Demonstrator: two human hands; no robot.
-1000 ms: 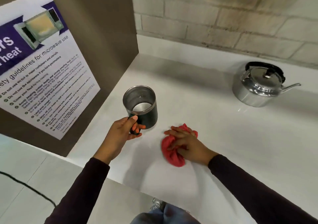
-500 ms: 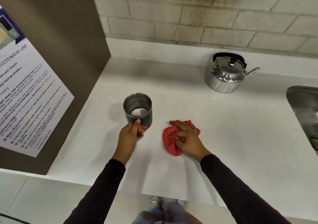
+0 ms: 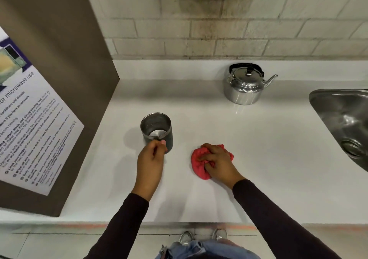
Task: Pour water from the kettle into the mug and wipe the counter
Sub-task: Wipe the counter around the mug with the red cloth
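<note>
The white bench (image 3: 249,139) fills most of the view, running from a brown side panel (image 3: 59,63) on the left to a steel sink (image 3: 342,115) sunk in at the right edge, with a pale brick wall (image 3: 219,19) behind. On the panel hangs a poster (image 3: 33,131) with microwave guidelines (the small print is too blurred to read in full).

The metal kettle (image 3: 244,87) stands upright at the back of the bench, lid on, black handle folded over the top, spout pointing right toward the sink. It is well apart from both hands.

The dark mug (image 3: 157,132) stands upright on the bench toward the left, its steel inside showing a bright patch at the bottom; whether that is water I cannot tell. The left hand (image 3: 151,163) is at the mug's near side, grip curled at the handle, which the fingers hide, thumb up by the rim.

The red cloth (image 3: 199,164) lies bunched on the bench just right of the mug, apart from it. The right hand (image 3: 219,163) presses down on top, grip clamped on the cloth with the fingers dug into its folds.
</note>
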